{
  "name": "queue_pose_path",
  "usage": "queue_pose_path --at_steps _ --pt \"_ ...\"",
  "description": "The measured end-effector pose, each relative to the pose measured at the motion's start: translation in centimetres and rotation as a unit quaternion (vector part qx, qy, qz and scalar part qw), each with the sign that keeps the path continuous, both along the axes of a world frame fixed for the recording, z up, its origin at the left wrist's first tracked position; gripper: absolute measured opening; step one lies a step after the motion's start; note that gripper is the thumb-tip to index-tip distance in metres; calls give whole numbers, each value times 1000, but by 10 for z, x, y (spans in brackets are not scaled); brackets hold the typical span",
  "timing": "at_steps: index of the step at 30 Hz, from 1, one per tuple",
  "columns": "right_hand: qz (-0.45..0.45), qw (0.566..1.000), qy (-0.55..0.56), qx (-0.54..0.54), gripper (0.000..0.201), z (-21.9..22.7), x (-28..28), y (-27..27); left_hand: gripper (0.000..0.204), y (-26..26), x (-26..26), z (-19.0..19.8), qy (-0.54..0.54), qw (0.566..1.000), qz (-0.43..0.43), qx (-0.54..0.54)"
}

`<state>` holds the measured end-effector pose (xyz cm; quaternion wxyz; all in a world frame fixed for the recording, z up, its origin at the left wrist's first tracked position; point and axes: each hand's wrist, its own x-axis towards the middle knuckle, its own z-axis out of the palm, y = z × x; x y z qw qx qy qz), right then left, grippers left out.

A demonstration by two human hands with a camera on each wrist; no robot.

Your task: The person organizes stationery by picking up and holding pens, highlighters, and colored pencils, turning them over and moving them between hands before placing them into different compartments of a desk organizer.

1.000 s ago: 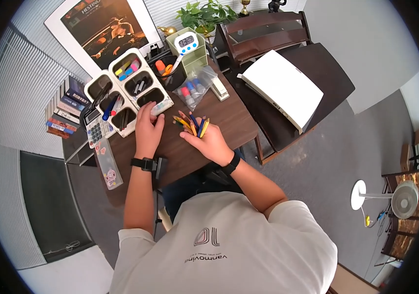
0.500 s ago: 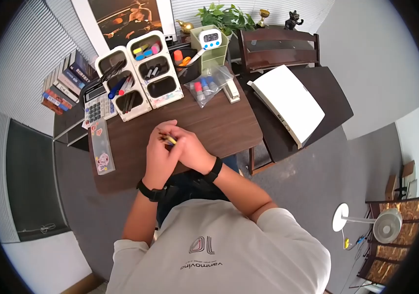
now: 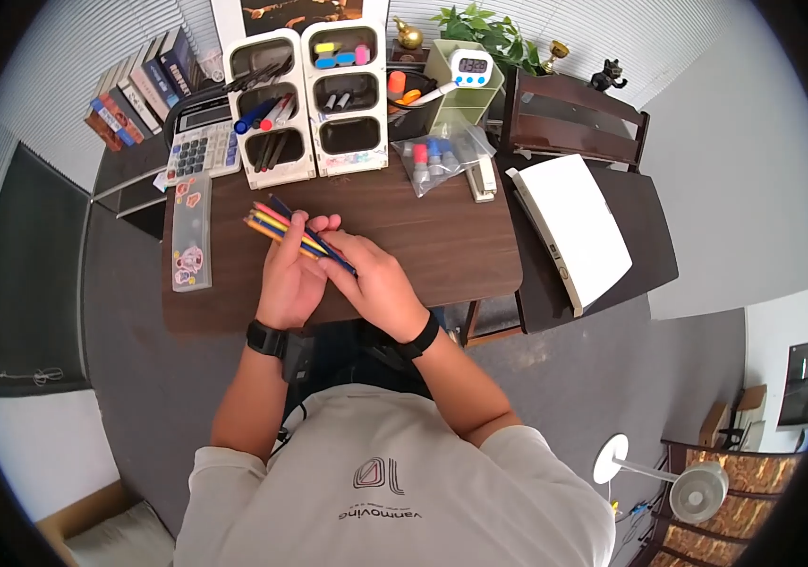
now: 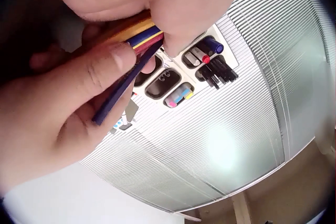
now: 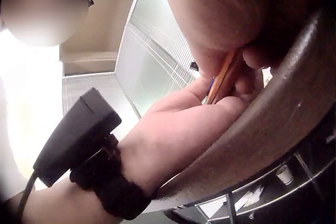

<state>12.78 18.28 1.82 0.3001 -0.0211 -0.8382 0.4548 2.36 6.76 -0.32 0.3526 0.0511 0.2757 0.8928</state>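
Note:
A bundle of colored pencils [image 3: 276, 223], with orange, yellow, red and dark blue barrels, slants across both hands above the desk front. My left hand [image 3: 290, 288] grips the bundle with its thumb over the barrels. At the other ends of the pencils, my right hand [image 3: 380, 283] holds them between thumb and fingers. One dark blue pencil [image 4: 118, 90] angles away from the rest in the left wrist view. Beyond the hands stands a white organizer [image 3: 352, 163] with several compartments; highlighters [image 3: 340, 55], pens [image 3: 267, 115] and dark pencils [image 3: 270, 151] sit in some of them.
On the left lie a calculator [image 3: 204, 153] and a stickered clear case [image 3: 191, 236]. Right of the organizer are a black mesh cup [image 3: 410, 121], a timer [image 3: 471, 67], a bag of markers [image 3: 434, 161] and a stapler [image 3: 483, 180]. A white box [image 3: 574, 227] rests on the chair.
My left hand has come back from the organizer to meet the right hand. The pencils, upright in the right hand before, now slant leftward between both hands. The head view has turned.

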Motion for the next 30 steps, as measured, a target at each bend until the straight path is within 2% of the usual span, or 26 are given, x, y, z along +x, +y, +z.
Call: queue_pose_path --at_steps 2,5,8,12,13,14,16,18,20,23,24,26,30 --pt "-16 999 25 15 33 -2 -2 0 19 -1 2 -1 1 1000 -1 13" --pt "-16 1000 8 1 31 2 -2 -2 17 -2 1 0 3 1000 -3 16" --pt "-38 999 17 -12 26 1 -1 -2 17 -4 -1 -8 -31 998 -22 59" --pt "-55 998 41 6 25 6 1 4 36 -3 2 -3 -46 998 -6 42" --pt "-75 995 50 -51 27 10 3 2 45 -2 3 2 -50 998 -2 37" --pt "-95 988 59 -108 29 11 5 2 45 -3 4 4 -51 998 -8 39" --pt "-129 985 44 -105 33 14 13 8 58 -8 1 7 -66 995 -40 62" --pt "-159 983 65 -64 35 24 22 14 62 -13 0 4 -81 993 -52 74" --pt "-167 984 43 -41 35 40 19 24 64 -18 0 0 -43 993 -81 71" --pt "-142 979 47 139 29 44 -11 46 67 -19 3 5 -23 995 -99 23" --pt "-170 961 62 207 27 41 -26 51 66 -20 3 6 -1 995 -104 4" --pt "-187 942 27 276 23 41 -47 55 64 -19 4 7 -5 995 -99 -12" --pt "-190 933 28 305 15 36 -78 54 57 -20 6 9 -12 996 -72 -46"
